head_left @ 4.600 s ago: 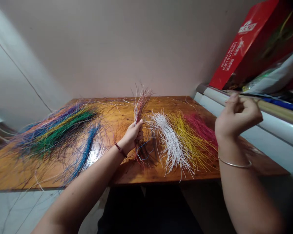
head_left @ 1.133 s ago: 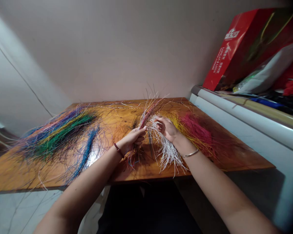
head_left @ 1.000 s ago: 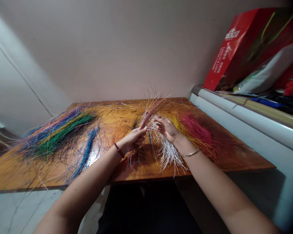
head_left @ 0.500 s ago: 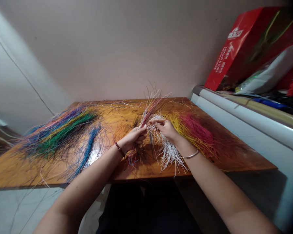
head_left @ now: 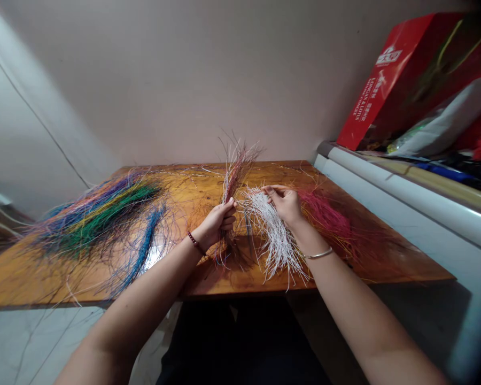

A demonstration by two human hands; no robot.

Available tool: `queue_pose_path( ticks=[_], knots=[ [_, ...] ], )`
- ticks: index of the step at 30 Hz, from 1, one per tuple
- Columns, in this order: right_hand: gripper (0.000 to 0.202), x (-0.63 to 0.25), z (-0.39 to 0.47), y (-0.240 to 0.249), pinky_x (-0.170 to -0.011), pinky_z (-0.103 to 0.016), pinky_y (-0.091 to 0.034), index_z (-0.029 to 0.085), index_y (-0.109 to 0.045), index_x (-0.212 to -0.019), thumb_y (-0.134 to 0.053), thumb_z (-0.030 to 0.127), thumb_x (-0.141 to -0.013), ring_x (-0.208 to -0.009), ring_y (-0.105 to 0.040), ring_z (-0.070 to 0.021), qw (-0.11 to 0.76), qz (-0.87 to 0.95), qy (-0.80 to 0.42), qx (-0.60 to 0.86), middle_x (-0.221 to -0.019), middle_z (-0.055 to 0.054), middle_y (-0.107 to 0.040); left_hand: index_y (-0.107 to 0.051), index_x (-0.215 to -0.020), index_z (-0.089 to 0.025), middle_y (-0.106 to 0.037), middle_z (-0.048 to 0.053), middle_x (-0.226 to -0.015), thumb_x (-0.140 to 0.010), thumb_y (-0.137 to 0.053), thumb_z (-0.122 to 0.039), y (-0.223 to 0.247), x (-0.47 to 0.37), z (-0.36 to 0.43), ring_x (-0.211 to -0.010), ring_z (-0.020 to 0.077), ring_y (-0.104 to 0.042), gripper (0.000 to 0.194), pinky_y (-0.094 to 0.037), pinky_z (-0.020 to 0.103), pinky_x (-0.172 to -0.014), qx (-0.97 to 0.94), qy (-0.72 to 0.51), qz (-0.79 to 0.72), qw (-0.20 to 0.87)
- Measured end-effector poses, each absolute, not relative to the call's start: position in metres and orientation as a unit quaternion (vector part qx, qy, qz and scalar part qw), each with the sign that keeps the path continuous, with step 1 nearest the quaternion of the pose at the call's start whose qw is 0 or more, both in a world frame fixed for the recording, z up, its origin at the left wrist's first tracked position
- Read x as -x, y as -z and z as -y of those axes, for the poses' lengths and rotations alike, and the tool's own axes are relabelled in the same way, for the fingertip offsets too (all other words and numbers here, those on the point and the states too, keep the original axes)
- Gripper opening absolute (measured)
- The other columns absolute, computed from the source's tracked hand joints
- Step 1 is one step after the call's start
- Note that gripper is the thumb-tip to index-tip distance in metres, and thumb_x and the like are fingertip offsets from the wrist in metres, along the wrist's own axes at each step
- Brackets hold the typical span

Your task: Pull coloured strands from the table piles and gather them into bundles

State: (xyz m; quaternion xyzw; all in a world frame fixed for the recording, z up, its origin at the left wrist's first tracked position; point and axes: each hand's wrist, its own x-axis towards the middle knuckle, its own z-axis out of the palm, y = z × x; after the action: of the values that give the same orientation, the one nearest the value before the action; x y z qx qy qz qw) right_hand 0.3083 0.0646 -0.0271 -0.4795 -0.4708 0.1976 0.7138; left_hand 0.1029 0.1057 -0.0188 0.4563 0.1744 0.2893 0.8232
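My left hand (head_left: 219, 222) is closed around a bundle of thin, wire-like strands (head_left: 235, 176), mostly reddish with some white ones. The bundle stands upright, its upper ends fanning out and its lower ends hanging below my fist. To its right lies a bundle of white strands (head_left: 278, 235) on the wooden table. Over the upper right of this white bundle is my right hand (head_left: 285, 203), thumb and fingertips pinched together. Whatever sits in that pinch is too fine to make out.
Strands in blue, purple, yellow and green (head_left: 108, 214) spread over the table's left side, near a narrow blue bundle (head_left: 146, 240). Pink strands (head_left: 324, 214) lie beyond my right hand. A red box (head_left: 385, 80) stands on the white surface at the right.
My right hand has moved right, away from my left hand, to over the white strands. The reddish bundle has shifted slightly left and stands more upright in my left hand.
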Motion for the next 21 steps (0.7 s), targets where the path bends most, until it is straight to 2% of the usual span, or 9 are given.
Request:
queue_pose_path(
  ticks=[11,21],
  knots=[
    [0.035,-0.335,-0.063,0.020,-0.045,-0.020,-0.040,0.011,-0.068,-0.071,-0.066,0.045,-0.075,-0.050,-0.055,-0.0082,0.782,0.326,-0.043,0.530,-0.080,-0.010,-0.070,-0.047,-0.073,-0.015,-0.021,-0.010,-0.050,-0.083,-0.062,-0.030,0.016,-0.099,-0.115,-0.034,0.0022,-0.018,0.024,-0.012,0.013,-0.030,-0.362,-0.352,-0.175,0.845],
    [0.039,-0.337,-0.056,0.015,-0.048,-0.023,-0.042,0.010,-0.068,-0.075,-0.059,0.048,-0.080,-0.048,-0.053,-0.0087,0.791,0.284,0.040,0.540,-0.077,-0.010,-0.069,-0.048,-0.074,-0.016,-0.022,-0.011,-0.047,-0.085,-0.060,-0.029,-0.007,-0.087,-0.117,-0.032,0.0024,-0.019,0.021,-0.011,0.014,-0.030,-0.340,-0.421,-0.163,0.825]
  ],
)
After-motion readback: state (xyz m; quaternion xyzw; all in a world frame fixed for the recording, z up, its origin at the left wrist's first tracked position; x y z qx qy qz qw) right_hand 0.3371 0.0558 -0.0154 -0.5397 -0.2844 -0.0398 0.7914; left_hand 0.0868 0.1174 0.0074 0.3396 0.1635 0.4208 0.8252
